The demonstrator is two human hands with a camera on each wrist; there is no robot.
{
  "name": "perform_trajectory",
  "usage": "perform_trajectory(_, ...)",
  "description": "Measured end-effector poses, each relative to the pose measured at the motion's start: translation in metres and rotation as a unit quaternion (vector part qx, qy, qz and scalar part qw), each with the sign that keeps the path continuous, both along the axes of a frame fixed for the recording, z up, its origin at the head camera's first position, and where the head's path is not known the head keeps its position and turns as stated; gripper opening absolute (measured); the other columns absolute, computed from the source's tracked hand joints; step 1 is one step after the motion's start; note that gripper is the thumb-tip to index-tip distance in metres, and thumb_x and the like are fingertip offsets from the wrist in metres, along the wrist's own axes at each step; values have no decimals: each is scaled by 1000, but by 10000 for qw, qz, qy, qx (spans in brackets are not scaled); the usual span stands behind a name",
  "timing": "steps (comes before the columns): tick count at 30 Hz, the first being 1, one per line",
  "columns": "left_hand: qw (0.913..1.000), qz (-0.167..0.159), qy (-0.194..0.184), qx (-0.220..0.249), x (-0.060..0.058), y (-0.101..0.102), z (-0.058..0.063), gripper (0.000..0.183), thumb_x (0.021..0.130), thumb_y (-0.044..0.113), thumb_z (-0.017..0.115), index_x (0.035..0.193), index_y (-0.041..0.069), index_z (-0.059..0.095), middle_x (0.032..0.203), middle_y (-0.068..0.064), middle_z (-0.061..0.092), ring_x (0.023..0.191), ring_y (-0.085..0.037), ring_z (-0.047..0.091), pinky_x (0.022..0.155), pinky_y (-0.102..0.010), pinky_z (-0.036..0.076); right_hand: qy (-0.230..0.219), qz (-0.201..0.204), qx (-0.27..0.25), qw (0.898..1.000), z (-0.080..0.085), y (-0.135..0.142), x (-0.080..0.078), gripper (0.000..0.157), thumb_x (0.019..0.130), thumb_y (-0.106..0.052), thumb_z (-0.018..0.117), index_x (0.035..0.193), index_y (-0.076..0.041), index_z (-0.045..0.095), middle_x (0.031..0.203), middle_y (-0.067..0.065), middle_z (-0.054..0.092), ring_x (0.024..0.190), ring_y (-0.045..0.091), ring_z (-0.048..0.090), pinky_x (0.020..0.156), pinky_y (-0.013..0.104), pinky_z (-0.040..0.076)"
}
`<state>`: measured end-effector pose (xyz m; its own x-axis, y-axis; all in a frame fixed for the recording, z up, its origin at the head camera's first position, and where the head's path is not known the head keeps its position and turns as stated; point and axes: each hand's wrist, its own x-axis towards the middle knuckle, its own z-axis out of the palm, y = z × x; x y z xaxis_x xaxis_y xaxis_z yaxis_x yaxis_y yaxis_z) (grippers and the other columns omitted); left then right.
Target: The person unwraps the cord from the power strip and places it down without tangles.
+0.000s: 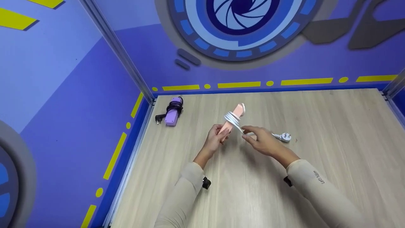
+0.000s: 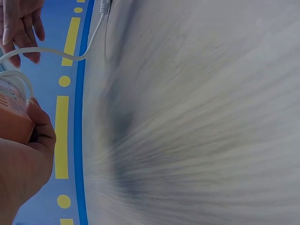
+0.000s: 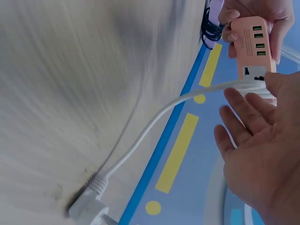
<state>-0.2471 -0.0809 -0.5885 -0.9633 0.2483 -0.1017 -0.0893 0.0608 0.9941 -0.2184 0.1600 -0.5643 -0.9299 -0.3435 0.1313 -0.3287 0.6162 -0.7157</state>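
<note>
A pink power strip [image 1: 237, 110] is tilted above the table, with several turns of its white cord [image 1: 232, 118] wrapped round its middle. My left hand [image 1: 214, 138] grips the near end of the strip. In the right wrist view the strip [image 3: 253, 40] shows a row of green USB ports and a socket beside the wraps. With thumb and index finger, my right hand [image 1: 261, 140] pinches the cord just off the strip; its other fingers are spread in the right wrist view. From there the cord [image 3: 161, 111] runs down to a white plug [image 3: 88, 206] on the table.
At the table's far left lies a purple power strip [image 1: 172, 116] with a black cord [image 1: 175, 106] wound round it and a black plug [image 1: 160, 118] beside it. Blue-purple panels [image 1: 133, 68] stand along the left and back edges of the wooden table [image 1: 341, 136].
</note>
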Motion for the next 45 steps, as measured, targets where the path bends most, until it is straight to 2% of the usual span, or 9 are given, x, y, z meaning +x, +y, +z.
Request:
perform_trajectory(4, 10000, 21, -32, 67, 0, 2, -2, 39, 107, 24, 64, 135, 0, 51, 111, -10, 71, 87, -11, 61, 74, -30, 48, 5, 13, -42, 10000, -1, -6, 0, 38, 108, -25, 64, 140, -5, 66, 124, 16, 78, 119, 35, 73, 101, 59, 57)
perform_trajectory(8, 9999, 44, -108, 127, -1, 4, -5, 39, 107, 25, 64, 135, 1, 51, 108, -1, 70, 89, -12, 61, 74, -30, 48, 497, -72, -7, 9987, -4, -9, -1, 25, 106, -20, 66, 124, -4, 74, 112, 11, 79, 105, 29, 73, 94, 54, 56)
perform_trajectory(11, 9998, 79, -149, 114, -1, 4, -6, 39, 107, 27, 64, 135, 2, 52, 107, -1, 70, 89, -12, 61, 73, -28, 48, 1009, -153, 171, 9946, -4, -11, -1, 16, 105, -16, 67, 114, -7, 77, 100, 7, 77, 90, 23, 67, 85, 49, 52)
perform_trajectory(17, 9998, 95, -146, 68, 0, 4, -7, 38, 106, 22, 66, 134, 1, 51, 99, 2, 64, 85, -11, 60, 69, -27, 46, 2284, -269, 637, 9711, -3, -10, -1, 11, 104, -6, 65, 111, -4, 74, 86, 7, 70, 77, 23, 60, 74, 44, 50)
perform_trajectory(23, 9997, -178, -43, -151, 3, 5, -8, 41, 104, 23, 69, 135, 1, 52, 101, 2, 60, 85, -12, 56, 69, -26, 45, 2839, -671, 617, 9545, 4, -6, -3, 10, 103, -4, 65, 110, -1, 72, 89, 13, 70, 78, 29, 63, 72, 45, 53)
perform_trajectory(25, 9995, -261, 9, -204, 3, 5, -8, 41, 104, 23, 70, 135, 2, 53, 102, 2, 59, 85, -12, 55, 69, -25, 45, 2866, -864, 592, 9523, 6, -4, -4, 9, 103, -5, 65, 109, -1, 71, 90, 14, 71, 79, 30, 65, 72, 46, 55)
perform_trajectory(30, 9993, -353, 34, -150, 3, 6, -7, 39, 103, 20, 70, 132, 2, 53, 101, 1, 58, 84, -11, 55, 68, -24, 45, 2544, -1261, 545, 9573, 11, -2, -6, 11, 106, -8, 63, 109, -1, 71, 95, 15, 73, 83, 30, 68, 75, 46, 58)
perform_trajectory(37, 9992, -389, 29, -62, 4, 7, -8, 37, 104, 16, 68, 132, -1, 52, 103, 1, 54, 85, -12, 52, 68, -24, 43, 2637, -1481, 375, 9524, 10, 4, -13, 11, 104, -6, 64, 104, 3, 70, 91, 19, 72, 80, 35, 68, 72, 50, 56)
perform_trajectory(45, 9980, -618, 145, 13, 6, 2, -7, 37, 103, 11, 67, 133, -2, 50, 102, 1, 54, 84, -10, 52, 69, -26, 43, 1826, -1801, 332, 9660, 9, 21, -17, 20, 108, -11, 58, 111, 4, 71, 97, 21, 74, 82, 36, 67, 76, 53, 55)
